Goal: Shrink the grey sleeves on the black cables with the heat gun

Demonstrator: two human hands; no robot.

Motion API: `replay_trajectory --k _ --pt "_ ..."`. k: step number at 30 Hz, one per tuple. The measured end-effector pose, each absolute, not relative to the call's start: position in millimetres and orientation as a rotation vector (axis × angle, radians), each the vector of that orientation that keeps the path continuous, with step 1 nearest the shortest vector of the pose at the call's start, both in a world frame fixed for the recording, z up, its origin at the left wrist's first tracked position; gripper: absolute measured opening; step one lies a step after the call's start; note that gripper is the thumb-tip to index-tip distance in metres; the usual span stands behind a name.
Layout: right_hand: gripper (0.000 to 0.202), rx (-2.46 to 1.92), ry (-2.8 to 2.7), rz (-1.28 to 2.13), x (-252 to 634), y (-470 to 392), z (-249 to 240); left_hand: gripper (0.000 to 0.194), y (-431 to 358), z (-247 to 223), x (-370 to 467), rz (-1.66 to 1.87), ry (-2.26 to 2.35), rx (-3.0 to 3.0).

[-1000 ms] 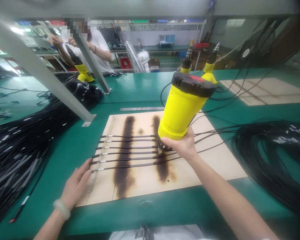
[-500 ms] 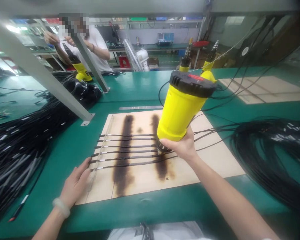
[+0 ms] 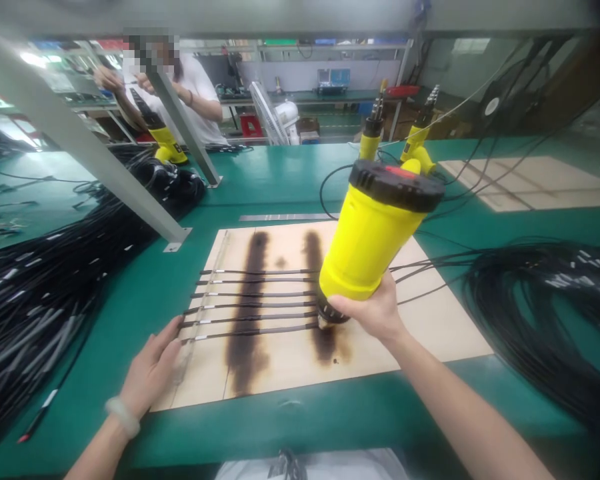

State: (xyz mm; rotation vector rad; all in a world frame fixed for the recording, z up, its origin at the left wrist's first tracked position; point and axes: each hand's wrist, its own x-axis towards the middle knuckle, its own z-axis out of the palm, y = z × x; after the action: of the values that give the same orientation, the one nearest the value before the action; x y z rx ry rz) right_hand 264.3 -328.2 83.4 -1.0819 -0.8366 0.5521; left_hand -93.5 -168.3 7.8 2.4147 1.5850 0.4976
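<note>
My right hand is wrapped round a yellow heat gun with a black end cap, tilted with its nozzle down over the right-hand scorched strip of a pale wooden board. Several black cables lie side by side across the board, with small white labels near their left ends. The nozzle hovers over or close to the nearer cables; whether it touches them I cannot tell. At the board's left edge my left hand lies with fingers stretched out, fingertips at the ends of the nearest cables.
Black cable bundles lie on the green table, one heap at left and a coil at right. A metal post slants down at left. More heat guns stand behind. Another person works across the table.
My right hand and the heat gun have moved slightly nearer to me and to the right, bringing the nozzle over the nearest cables. My left hand has stayed in place.
</note>
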Motion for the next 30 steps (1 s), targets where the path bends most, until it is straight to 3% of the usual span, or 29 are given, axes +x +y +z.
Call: replay_trajectory --k 7,15,19,25,30 --pt "0.067 -0.958 -0.8 0.51 267.9 -311.3 86.0 0.083 -171.2 13.8 -88.2 0.412 1.609 2.244" --pt "0.052 -1.054 -0.815 0.534 267.4 -322.8 85.9 0.087 -171.5 13.2 -89.2 0.394 1.597 2.245" --pt "0.067 -0.944 -0.795 0.517 269.6 -312.8 88.0 0.085 -170.6 10.7 -91.3 0.417 1.596 2.251" --pt "0.052 -1.086 -0.809 0.582 265.0 -327.4 84.4 0.079 -169.9 8.7 -94.4 0.43 1.558 2.276" --pt "0.067 -0.978 -0.807 0.536 271.4 -313.4 93.1 0.07 -170.1 7.9 -94.5 0.433 1.607 2.269"
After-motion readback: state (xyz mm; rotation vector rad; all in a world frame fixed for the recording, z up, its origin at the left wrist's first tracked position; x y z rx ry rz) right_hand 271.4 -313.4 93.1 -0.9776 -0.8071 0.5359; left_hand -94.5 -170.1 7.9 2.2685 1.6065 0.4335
